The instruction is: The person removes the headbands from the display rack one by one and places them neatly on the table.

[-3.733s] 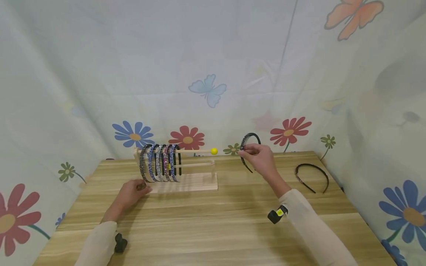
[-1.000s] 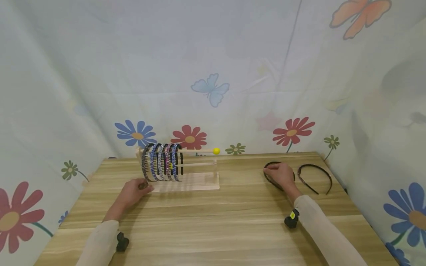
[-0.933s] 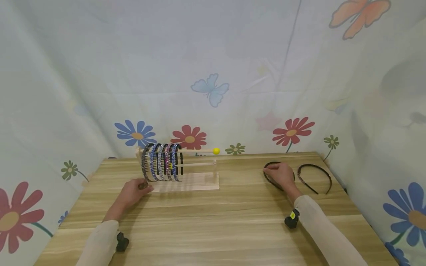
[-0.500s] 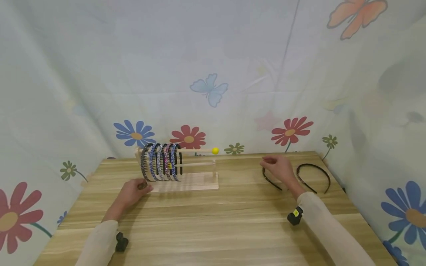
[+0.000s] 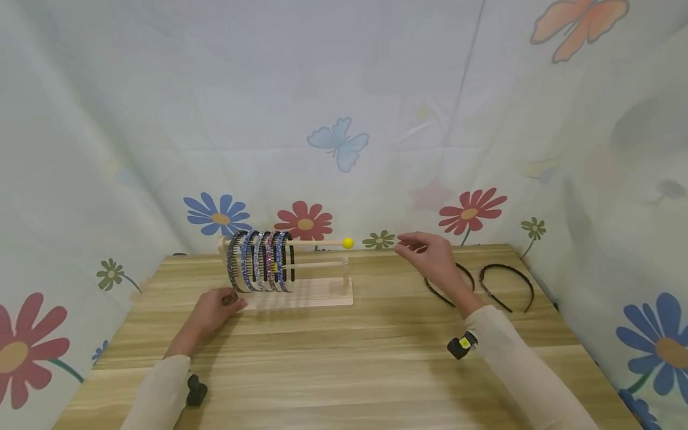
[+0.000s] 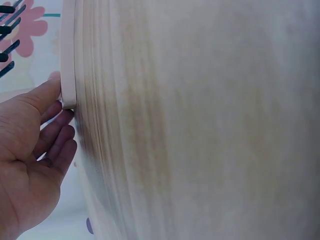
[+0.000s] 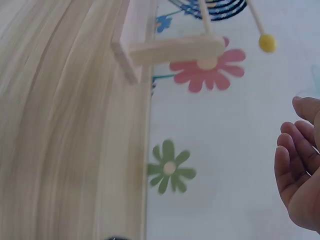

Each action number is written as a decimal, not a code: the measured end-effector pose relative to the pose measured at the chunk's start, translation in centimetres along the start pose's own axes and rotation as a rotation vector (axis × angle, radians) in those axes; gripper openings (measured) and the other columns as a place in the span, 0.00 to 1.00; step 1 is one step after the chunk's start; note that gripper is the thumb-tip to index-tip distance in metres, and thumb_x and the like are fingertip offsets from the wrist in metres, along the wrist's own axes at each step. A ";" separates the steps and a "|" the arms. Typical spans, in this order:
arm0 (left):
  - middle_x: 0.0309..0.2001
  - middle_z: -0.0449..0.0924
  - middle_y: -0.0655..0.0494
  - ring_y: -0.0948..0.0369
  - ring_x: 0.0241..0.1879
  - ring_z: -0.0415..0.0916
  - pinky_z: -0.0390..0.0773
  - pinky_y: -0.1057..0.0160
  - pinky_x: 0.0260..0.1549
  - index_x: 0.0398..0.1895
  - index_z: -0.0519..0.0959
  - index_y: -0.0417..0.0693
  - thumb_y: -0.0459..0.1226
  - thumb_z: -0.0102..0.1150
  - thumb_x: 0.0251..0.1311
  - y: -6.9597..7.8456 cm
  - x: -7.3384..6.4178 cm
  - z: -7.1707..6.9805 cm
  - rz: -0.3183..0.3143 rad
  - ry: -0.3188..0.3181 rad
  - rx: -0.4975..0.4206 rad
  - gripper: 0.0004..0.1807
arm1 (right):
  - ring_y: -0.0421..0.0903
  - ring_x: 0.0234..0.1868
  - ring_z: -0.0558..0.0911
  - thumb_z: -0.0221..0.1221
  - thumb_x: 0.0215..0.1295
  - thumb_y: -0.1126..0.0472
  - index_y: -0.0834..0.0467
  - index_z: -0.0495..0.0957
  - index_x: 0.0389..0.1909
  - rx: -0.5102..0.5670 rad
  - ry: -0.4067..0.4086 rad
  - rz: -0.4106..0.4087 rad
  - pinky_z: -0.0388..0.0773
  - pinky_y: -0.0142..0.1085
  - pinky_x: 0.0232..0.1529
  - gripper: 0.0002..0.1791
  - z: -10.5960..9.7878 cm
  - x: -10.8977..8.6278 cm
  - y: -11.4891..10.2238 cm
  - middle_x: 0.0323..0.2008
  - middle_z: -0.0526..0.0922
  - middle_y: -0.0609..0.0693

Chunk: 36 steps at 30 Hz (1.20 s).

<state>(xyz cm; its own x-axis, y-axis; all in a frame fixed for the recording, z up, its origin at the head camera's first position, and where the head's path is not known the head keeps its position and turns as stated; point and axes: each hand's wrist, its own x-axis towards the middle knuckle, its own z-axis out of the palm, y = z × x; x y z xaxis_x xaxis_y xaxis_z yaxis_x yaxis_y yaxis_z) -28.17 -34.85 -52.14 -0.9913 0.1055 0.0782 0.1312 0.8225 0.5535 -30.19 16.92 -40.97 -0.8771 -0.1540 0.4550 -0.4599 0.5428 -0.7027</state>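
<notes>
Head view: brace the headband rack [image 5: 322,294] with the left hand [image 5: 211,312], seen pinching the base's front left corner. Note the right hand [image 5: 430,255], empty with loosely curved fingers, in the air to the right of the yellow ball [image 5: 348,243]. For smooth handling of the outermost blue glittery headband [image 5: 280,264], hung among others on the rods [image 5: 317,243], best to pinch lightly, slide level and clear the ball without snagging teeth. Avoid brushing the two black headbands [image 5: 501,266] lying side by side on the counter [image 5: 371,364].
</notes>
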 end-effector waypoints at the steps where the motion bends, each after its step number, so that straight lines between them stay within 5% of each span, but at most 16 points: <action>1: 0.29 0.77 0.56 0.58 0.30 0.69 0.68 0.59 0.30 0.40 0.83 0.42 0.44 0.66 0.68 0.0 0.0 0.0 0.001 0.002 0.001 0.13 | 0.48 0.39 0.86 0.70 0.65 0.52 0.55 0.87 0.51 0.013 0.003 -0.015 0.82 0.39 0.38 0.17 0.2 0.0 -0.5 0.39 0.89 0.51; 19: 0.26 0.73 0.57 0.59 0.28 0.66 0.65 0.60 0.27 0.35 0.81 0.43 0.44 0.66 0.68 0.1 -0.1 -0.1 0.007 0.005 0.010 0.12 | 0.43 0.36 0.85 0.71 0.64 0.51 0.53 0.88 0.50 0.243 -0.076 -0.090 0.83 0.37 0.38 0.16 6.3 0.3 -7.2 0.39 0.89 0.47; 36: 0.27 0.73 0.56 0.59 0.28 0.67 0.66 0.60 0.28 0.36 0.81 0.43 0.44 0.65 0.68 -0.1 0.0 -0.1 0.003 0.002 0.010 0.12 | 0.37 0.38 0.85 0.70 0.65 0.49 0.52 0.87 0.50 0.330 -0.180 -0.084 0.82 0.33 0.40 0.16 13.3 -0.8 -9.7 0.43 0.89 0.44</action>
<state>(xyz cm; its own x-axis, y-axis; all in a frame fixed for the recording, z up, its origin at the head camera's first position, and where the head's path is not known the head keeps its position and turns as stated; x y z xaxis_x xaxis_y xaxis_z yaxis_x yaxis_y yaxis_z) -28.19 -34.95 -52.11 -0.9910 0.1067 0.0812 0.1337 0.8276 0.5452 -26.91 0.80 -41.78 -0.8313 -0.3451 0.4358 -0.5255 0.2320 -0.8186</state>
